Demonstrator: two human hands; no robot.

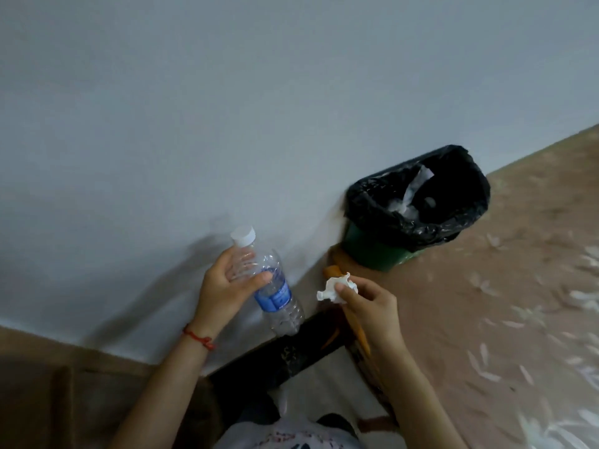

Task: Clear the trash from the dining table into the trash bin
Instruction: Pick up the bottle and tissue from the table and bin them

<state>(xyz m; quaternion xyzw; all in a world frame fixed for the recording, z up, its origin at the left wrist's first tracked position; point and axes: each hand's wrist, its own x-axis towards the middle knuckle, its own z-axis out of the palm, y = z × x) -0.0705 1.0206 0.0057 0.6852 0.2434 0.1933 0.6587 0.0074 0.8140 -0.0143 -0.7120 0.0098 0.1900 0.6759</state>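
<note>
My left hand [227,286] grips a clear plastic bottle [275,293] with a white cap and a blue label, tilted with the cap up and to the left. My right hand [369,306] pinches a crumpled white tissue [334,288] between thumb and fingers. Ahead and to the right, a green trash bin [379,254] lined with a black bag [418,196] stands against the wall. White paper scraps lie inside it. Both hands hover short of the bin, to its lower left.
A pale wall [227,108] fills the upper view. The brown patterned floor [502,303] spreads to the right. A dark wooden furniture piece [291,354] with orange trim stands below my hands, beside the wall.
</note>
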